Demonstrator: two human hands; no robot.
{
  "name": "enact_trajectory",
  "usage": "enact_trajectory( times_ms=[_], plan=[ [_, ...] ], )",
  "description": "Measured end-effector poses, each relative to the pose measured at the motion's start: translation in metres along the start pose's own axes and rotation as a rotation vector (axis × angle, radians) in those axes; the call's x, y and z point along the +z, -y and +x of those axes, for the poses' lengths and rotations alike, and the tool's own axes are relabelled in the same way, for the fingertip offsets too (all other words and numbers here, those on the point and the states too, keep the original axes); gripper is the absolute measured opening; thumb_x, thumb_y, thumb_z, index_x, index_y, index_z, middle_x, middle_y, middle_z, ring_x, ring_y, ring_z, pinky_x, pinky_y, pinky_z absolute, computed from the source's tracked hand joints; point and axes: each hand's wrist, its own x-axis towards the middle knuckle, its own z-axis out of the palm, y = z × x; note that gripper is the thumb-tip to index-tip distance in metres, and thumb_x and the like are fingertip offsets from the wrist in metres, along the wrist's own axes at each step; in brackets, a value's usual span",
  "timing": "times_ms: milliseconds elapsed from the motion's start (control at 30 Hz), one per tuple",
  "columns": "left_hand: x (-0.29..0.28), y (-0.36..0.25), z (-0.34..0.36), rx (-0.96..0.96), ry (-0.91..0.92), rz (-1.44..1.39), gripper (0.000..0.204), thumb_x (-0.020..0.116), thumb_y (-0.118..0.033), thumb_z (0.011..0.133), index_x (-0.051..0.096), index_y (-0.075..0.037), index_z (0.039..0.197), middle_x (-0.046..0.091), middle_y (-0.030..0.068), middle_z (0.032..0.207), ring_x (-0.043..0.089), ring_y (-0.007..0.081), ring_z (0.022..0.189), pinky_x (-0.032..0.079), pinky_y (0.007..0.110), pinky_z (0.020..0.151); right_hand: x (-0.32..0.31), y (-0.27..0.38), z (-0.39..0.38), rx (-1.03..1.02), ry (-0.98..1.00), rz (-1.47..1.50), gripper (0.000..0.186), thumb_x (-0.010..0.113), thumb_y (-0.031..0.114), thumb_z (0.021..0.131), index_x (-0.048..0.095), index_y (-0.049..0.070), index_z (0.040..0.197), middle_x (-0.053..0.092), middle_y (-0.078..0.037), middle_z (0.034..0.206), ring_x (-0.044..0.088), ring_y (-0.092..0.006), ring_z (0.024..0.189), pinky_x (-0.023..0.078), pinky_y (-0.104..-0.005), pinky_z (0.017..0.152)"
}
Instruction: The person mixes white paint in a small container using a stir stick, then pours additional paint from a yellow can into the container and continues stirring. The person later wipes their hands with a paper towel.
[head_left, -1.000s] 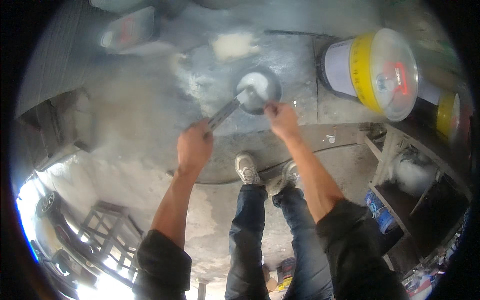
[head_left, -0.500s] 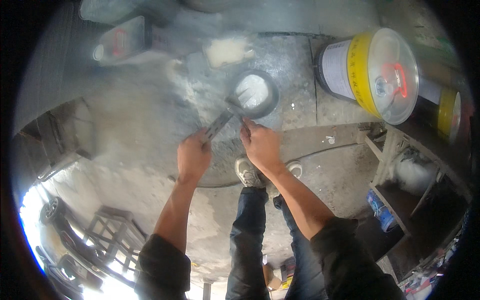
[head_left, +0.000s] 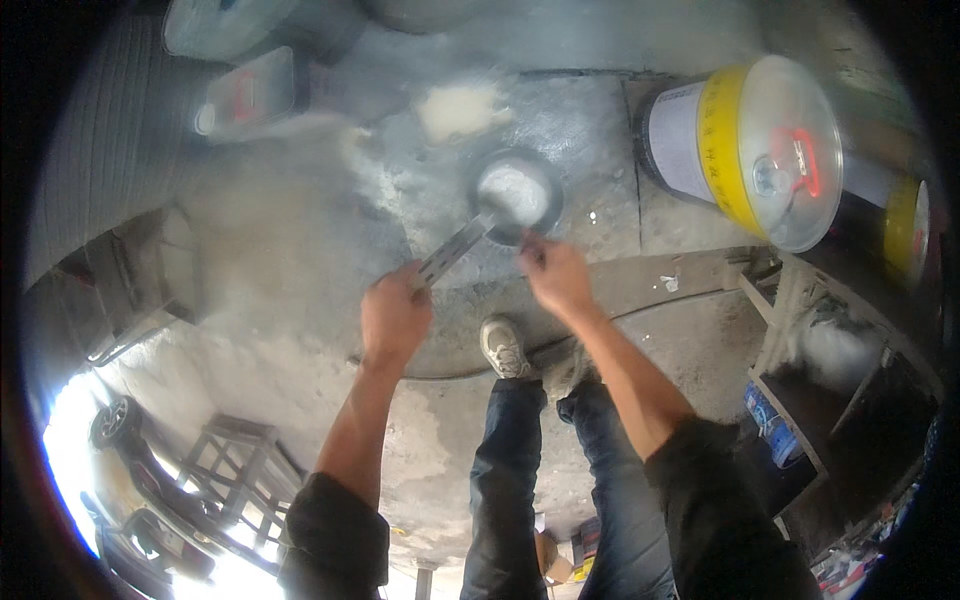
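Note:
My left hand [head_left: 396, 318] is closed around one end of a flat slotted metal bar [head_left: 455, 251]. The bar slants up to the right, and its far end lies over the near left rim of a round dark basin [head_left: 553, 208]. Inside the basin is a white mass [head_left: 515, 190], powdery or pasty; I cannot tell which. My right hand [head_left: 560, 280] is closed just below the basin's near rim, its fingers smeared by motion. What it holds is hard to make out there.
A large drum with a yellow band [head_left: 738, 150] lies at the right, with a similar drum [head_left: 905, 232] behind it. At the left sits a translucent jug [head_left: 250, 95]. A pale patch [head_left: 463, 110] marks the floor beyond the basin. Wooden shelving [head_left: 800, 390] stands right.
My right hand has moved right, away from the metal bar that its thin tool met before. The bar in my left hand has shifted slightly, its end still at the basin.

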Motion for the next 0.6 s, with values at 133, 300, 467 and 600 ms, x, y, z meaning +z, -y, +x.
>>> enact_trajectory(
  times_ms=[133,300,467,600],
  plan=[
    [0.005,0.001,0.000,0.047,-0.024,0.050,0.040,0.071,-0.013,0.081,0.069,-0.009,0.121,0.071,0.0225,0.094,0.071,0.0373,0.087,0.056,0.040,0.077,0.022,0.027,-0.041,-0.178,-0.154,-0.032,0.037,0.060,0.027,0.094,0.068,0.002,0.119,0.066,-0.024,0.071,0.068,-0.0416,0.067,0.054,-0.0514,0.065],
    [0.005,0.000,0.002,0.032,-0.020,0.042,0.040,0.072,-0.014,0.082,0.069,-0.009,0.122,0.071,0.0217,0.092,0.071,0.0359,0.085,0.056,0.040,0.076,0.022,-0.008,-0.003,-0.046,-0.190,-0.123,0.034,0.056,0.027,0.097,0.069,0.005,0.120,0.067,-0.022,0.072,0.068,-0.0400,0.072,0.053,-0.0479,0.066],
    [0.006,0.005,0.000,0.023,0.005,0.077,0.042,0.073,-0.014,0.082,0.069,-0.009,0.123,0.072,0.0213,0.090,0.071,0.0356,0.083,0.055,0.040,0.074,0.030,0.024,-0.044,-0.165,-0.161,-0.136,0.035,0.058,0.027,0.096,0.069,0.003,0.117,0.068,-0.021,0.074,0.066,-0.0422,0.068,0.054,-0.0491,0.068],
    [0.007,0.006,0.000,0.028,-0.001,0.068,0.042,0.073,-0.014,0.082,0.069,-0.008,0.123,0.071,0.0212,0.089,0.071,0.0355,0.082,0.055,0.040,0.073,0.039,-0.011,0.001,-0.192,-0.277,-0.091,0.031,0.063,0.025,0.091,0.068,0.001,0.109,0.066,-0.021,0.069,0.066,-0.0421,0.064,0.055,-0.0516,0.061]
  ],
)
